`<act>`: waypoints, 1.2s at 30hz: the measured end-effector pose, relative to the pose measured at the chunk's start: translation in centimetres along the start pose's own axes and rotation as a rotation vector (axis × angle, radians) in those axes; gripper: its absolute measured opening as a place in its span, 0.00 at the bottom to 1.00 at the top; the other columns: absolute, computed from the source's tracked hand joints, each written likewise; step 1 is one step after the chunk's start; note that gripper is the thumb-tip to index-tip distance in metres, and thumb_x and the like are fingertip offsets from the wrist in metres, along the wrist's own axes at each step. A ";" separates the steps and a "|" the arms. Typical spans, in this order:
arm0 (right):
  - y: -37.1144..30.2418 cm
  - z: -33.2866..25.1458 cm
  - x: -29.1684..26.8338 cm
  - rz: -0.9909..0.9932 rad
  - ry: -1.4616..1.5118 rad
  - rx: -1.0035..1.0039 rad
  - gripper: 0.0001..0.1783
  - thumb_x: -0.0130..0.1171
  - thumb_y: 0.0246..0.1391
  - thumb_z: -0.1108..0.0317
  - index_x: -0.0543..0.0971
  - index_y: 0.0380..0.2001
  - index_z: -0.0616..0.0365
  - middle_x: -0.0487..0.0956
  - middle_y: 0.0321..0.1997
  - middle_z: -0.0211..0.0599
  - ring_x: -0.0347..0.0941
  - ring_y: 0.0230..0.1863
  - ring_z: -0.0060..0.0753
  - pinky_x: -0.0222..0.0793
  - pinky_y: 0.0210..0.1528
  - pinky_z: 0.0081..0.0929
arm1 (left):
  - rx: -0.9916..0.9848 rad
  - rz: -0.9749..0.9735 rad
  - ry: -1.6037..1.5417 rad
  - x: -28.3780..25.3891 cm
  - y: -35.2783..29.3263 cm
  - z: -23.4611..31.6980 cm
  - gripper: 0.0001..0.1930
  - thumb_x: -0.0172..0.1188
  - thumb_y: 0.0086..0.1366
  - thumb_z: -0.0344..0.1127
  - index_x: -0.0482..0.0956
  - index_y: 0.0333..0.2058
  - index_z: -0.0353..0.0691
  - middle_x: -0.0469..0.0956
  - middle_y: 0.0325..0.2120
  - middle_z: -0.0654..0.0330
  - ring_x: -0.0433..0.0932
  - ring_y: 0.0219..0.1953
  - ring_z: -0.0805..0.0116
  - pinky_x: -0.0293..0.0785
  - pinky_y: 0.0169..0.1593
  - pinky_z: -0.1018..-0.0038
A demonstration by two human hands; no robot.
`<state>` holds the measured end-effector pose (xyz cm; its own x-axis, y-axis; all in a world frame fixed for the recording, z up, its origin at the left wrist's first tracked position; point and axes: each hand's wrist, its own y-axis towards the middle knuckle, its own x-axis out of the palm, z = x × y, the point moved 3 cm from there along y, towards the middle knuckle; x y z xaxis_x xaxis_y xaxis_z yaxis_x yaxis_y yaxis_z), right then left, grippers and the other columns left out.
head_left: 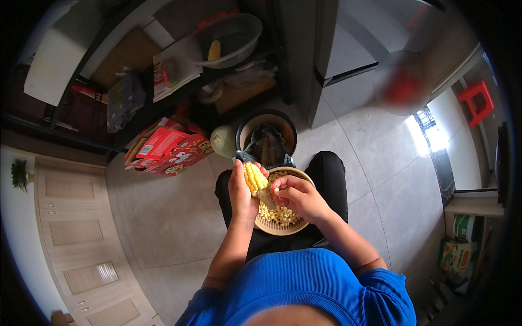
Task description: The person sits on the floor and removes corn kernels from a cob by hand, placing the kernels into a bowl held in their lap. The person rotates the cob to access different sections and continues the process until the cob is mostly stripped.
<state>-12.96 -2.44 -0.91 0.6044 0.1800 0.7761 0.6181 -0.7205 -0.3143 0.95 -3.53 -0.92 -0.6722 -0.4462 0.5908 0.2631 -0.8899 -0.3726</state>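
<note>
red and white cartons (171, 149) lie far left on the floor; green and yellow bags (459, 244) stand at the right.

Pale tiled floor (163, 217), dark shelving (136, 70) behind, cream cabinet (70, 239) at left, red stool (477, 100) beside bright daylight.

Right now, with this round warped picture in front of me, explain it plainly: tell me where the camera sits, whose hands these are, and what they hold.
There is no machine here. A person wears a wide fisheye camera on the head, looking down, so straight edges bend near the rim. The blue shirt at the bottom is that person's own, and both forearms rise from it.

The left hand grips a corn cob, still yellow at its upper end and stripped lower down. The right hand picks at the cob with its fingertips. Below them, on the lap, rests a round woven tray holding loose kernels.

Beyond the knees, on the tiled floor, stand a dark bucket and red boxes.
</note>
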 end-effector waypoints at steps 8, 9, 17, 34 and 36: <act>1.1 0.9 0.3 0.144 -0.376 -0.087 0.12 0.53 0.56 0.70 0.68 0.42 0.63 0.71 0.40 0.31 0.67 0.43 0.18 0.63 0.46 0.17 | 0.068 -0.011 -0.028 0.6 -0.2 -0.4 0.12 0.51 0.65 0.43 0.66 0.34 0.40 0.68 0.28 0.61 0.70 0.27 0.69 0.71 0.33 0.73; 1.2 1.3 0.3 0.173 -0.384 -0.079 0.14 0.53 0.56 0.68 0.67 0.42 0.63 0.71 0.40 0.32 0.67 0.43 0.19 0.63 0.46 0.16 | 0.071 -0.025 -0.047 1.0 -0.5 -0.3 0.11 0.52 0.65 0.40 0.66 0.34 0.39 0.68 0.28 0.61 0.70 0.27 0.69 0.71 0.34 0.73; 1.6 1.5 1.0 0.171 -0.372 -0.162 0.14 0.53 0.54 0.71 0.66 0.43 0.62 0.71 0.38 0.32 0.67 0.42 0.19 0.64 0.45 0.18 | 0.115 0.020 -0.054 1.3 -0.4 0.1 0.11 0.51 0.64 0.41 0.64 0.31 0.40 0.66 0.27 0.62 0.67 0.27 0.71 0.68 0.33 0.73; 2.2 1.6 1.0 0.208 -0.452 -0.222 0.18 0.59 0.51 0.70 0.66 0.42 0.64 0.71 0.37 0.34 0.68 0.37 0.19 0.66 0.40 0.18 | 0.227 0.019 0.029 1.5 -0.6 0.1 0.09 0.52 0.64 0.37 0.65 0.34 0.40 0.70 0.28 0.59 0.71 0.26 0.69 0.73 0.31 0.73; 2.1 1.8 0.7 0.197 -0.482 -0.234 0.18 0.58 0.50 0.70 0.66 0.42 0.65 0.71 0.38 0.34 0.68 0.37 0.20 0.66 0.41 0.19 | 0.215 0.027 0.011 1.5 -0.7 0.1 0.09 0.53 0.64 0.38 0.65 0.34 0.40 0.70 0.28 0.60 0.71 0.26 0.69 0.73 0.31 0.73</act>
<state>-10.34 -2.65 -2.04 0.8918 0.2728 0.3609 0.3760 -0.8905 -0.2561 -0.18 -3.64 0.31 -0.6700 -0.4702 0.5745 0.4217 -0.8779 -0.2267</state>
